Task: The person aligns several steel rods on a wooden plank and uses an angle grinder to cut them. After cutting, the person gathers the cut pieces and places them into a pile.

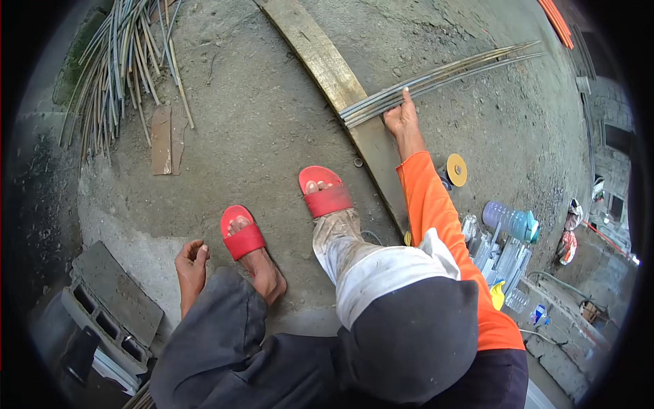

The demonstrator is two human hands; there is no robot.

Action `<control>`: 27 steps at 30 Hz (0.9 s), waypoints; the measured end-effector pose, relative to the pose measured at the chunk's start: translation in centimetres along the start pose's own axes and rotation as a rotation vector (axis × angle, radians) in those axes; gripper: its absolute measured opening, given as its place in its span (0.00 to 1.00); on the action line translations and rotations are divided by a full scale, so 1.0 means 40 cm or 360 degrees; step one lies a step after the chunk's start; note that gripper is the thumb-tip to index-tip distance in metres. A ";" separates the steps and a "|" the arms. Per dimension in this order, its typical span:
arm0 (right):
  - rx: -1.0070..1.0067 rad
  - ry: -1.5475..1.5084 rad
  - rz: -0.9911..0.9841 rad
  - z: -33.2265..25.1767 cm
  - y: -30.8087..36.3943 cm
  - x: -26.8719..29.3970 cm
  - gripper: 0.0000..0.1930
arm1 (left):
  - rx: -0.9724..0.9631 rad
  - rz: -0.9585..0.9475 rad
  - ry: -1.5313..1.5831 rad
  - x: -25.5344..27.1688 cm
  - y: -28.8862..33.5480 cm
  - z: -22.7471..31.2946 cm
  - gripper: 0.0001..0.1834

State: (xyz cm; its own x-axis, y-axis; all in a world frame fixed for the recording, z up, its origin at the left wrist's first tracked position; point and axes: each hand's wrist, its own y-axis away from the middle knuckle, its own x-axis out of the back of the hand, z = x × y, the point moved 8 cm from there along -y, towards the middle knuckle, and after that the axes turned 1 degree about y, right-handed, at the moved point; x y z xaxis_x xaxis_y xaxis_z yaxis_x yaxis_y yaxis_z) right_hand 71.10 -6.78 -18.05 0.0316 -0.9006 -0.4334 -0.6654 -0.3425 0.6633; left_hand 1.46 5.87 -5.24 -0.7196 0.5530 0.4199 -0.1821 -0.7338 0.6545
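A bundle of thin steel rods [443, 78] is in the grip of my right hand [403, 121], thumb laid over the top and the other fingers mostly hidden. Its near ends lie across a wooden plank [320, 58] on the ground, while the far ends stretch out to the right. My left hand [191, 267] is beside my left knee, its fingers curled in with nothing visible in them. My two feet, in red sandals [244, 240], stand left of the plank.
A large pile of rods [126, 68] lies at the far left, near a brown cardboard piece [163, 140]. A hollow block [109, 327] is at lower left. To the right are a yellow disc [456, 170] on a dark tool and a large plastic bottle [507, 219].
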 end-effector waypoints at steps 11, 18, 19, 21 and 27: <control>0.0063 0.0137 0.0036 -0.001 0.018 -0.049 0.23 | -0.0415 -0.0378 -0.0127 -0.202 -0.216 0.342 0.16; 0.0004 0.0218 -0.0160 0.074 0.195 -0.106 0.22 | -0.0851 -0.0541 -0.0154 -0.313 -0.218 0.693 0.22; -0.0035 0.0186 -0.0195 0.118 0.232 -0.116 0.21 | -0.0893 -0.0604 -0.0167 -0.347 -0.213 0.732 0.24; -0.0130 0.0100 -0.0352 0.217 0.334 -0.169 0.18 | -0.0952 -0.0728 -0.0221 -0.410 -0.207 0.788 0.28; -0.1081 0.0040 -0.0873 0.581 0.680 -0.324 0.18 | -0.0774 -0.1126 -0.0769 -0.614 -0.323 0.720 0.34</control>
State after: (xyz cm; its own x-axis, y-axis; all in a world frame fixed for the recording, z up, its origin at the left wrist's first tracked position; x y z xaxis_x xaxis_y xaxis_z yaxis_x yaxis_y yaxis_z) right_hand 35.27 1.78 -8.59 0.2387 -0.5649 -0.7898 0.0365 -0.8076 0.5886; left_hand 40.80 13.14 -5.90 -0.0065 0.9495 0.3136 -0.7988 -0.1936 0.5695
